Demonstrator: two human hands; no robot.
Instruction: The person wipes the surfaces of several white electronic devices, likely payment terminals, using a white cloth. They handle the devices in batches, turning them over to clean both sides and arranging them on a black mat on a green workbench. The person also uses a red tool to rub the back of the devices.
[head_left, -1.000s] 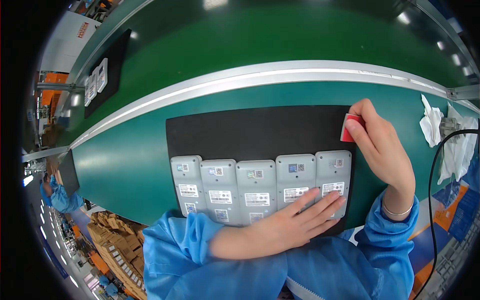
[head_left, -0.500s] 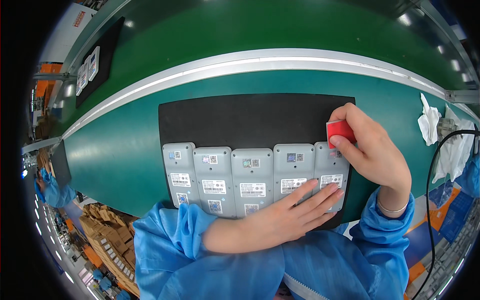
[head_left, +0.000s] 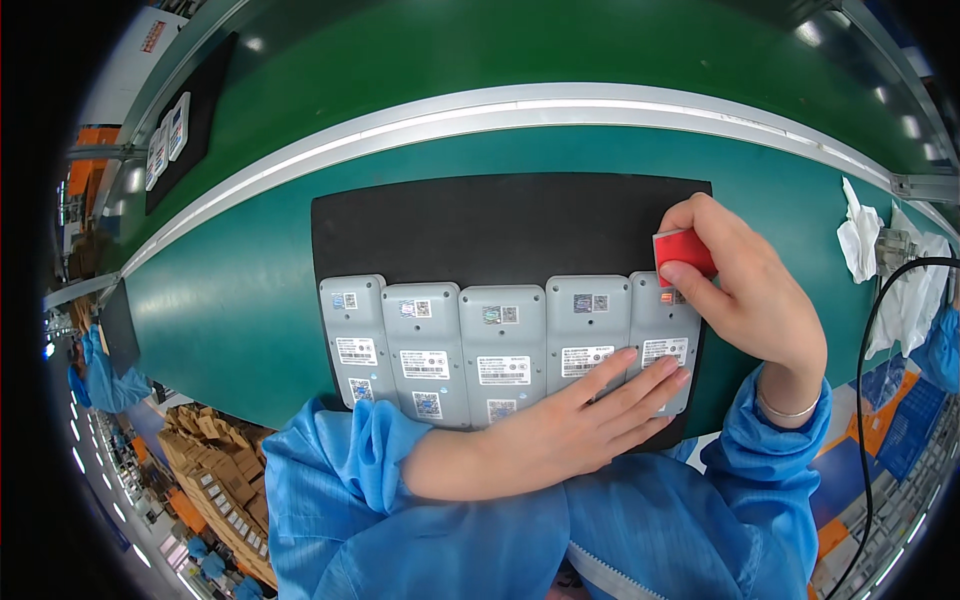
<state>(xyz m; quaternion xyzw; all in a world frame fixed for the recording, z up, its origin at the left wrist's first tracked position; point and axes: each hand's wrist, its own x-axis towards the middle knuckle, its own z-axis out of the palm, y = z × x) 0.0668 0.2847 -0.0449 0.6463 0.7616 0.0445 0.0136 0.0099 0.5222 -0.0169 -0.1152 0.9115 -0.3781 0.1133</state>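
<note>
A row of several grey plastic device housings, backs up with labels and square codes, lies on a black mat. Across the two rightmost ones stretches my left hand, its fingers extended and resting flat; its forearm covers the lower ends of others. Pinched between thumb and fingers of my right hand is a small red block with a grey edge. That block is at the upper end of the rightmost housing, beside a small sticker; whether it touches the surface is hard to tell.
A silver rail crosses the green bench behind the mat. White crumpled wipes and a black cable are at the right. More devices lie on a far-left mat. Cardboard pieces are stacked at lower left.
The view has shifted slightly, so the mat and housings appear a little higher. Both hands keep nearly the same places on and above the housings, the red block still in the right one.
</note>
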